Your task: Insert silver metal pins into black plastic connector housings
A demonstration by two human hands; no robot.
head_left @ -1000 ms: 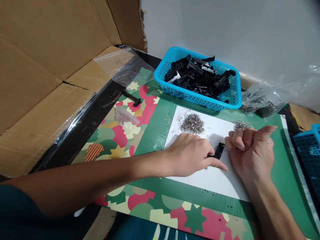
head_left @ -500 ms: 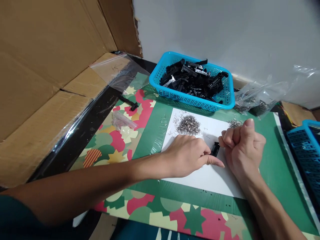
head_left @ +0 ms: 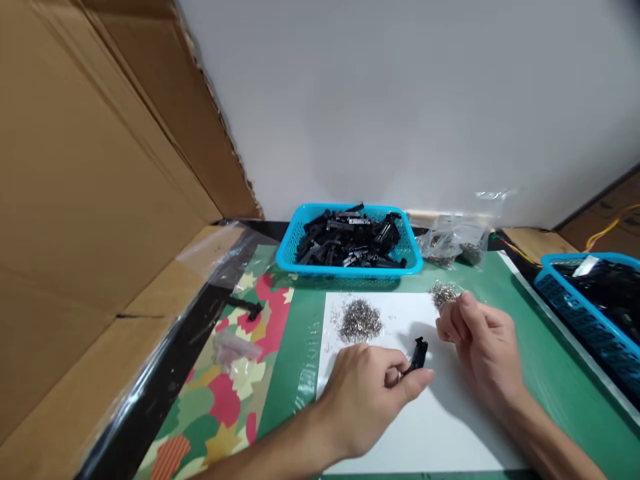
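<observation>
Over a white sheet of paper (head_left: 400,427), my left hand (head_left: 363,397) is closed on a small black plastic part (head_left: 419,352), whose far end sticks out past the fingers. My right hand (head_left: 483,340) is closed with its fingers curled, a short way to the right of that part and apart from it. Anything within its fingers is hidden or too small to make out. A pile of tiny metal pieces (head_left: 360,320) lies on the paper beyond my left hand. A smaller metal pile (head_left: 443,292) sits just behind my right hand.
A blue basket (head_left: 350,272) of black plastic parts stands at the back, beside clear bags (head_left: 450,240) of small pieces. Another blue basket (head_left: 560,290) is at the right. One black part (head_left: 245,307) and a small plastic bag (head_left: 235,350) lie at left, near cardboard (head_left: 100,200).
The view has tipped upward, showing more wall. The black part now stands out more visibly from my left hand. My right hand stays curled beside it.
</observation>
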